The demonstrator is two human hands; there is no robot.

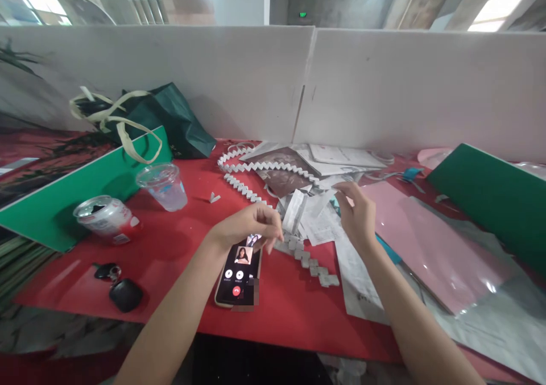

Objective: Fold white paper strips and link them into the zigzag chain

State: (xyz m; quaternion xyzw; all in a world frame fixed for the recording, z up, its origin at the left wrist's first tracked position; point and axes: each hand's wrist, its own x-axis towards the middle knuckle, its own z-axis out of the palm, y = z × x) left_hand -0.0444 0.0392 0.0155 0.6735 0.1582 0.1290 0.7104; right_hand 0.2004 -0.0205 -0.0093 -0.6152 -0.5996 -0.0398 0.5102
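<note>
My left hand (pixel 260 224) is closed, fingers curled down above the upper end of a phone (pixel 239 282); whatever it may hold is too small to make out. A call screen shows on the phone. My right hand (pixel 358 211) pinches the edge of a thin white piece of paper (pixel 323 198) between thumb and forefinger. Around and behind both hands winds a zigzag chain of folded paper (pixel 273 167), its near end (pixel 318 268) lying on the red tabletop. White paper slips (pixel 318 224) lie between my hands.
On the left stand a clear plastic cup (pixel 164 186), a tilted drink can (pixel 106 217) and a key fob (pixel 125 294). A dark green bag (pixel 170 118) leans at the back. Pink plastic-covered sheets (pixel 430 243) and green boards (pixel 490 208) occupy the right. A white partition (pixel 384 83) closes the back.
</note>
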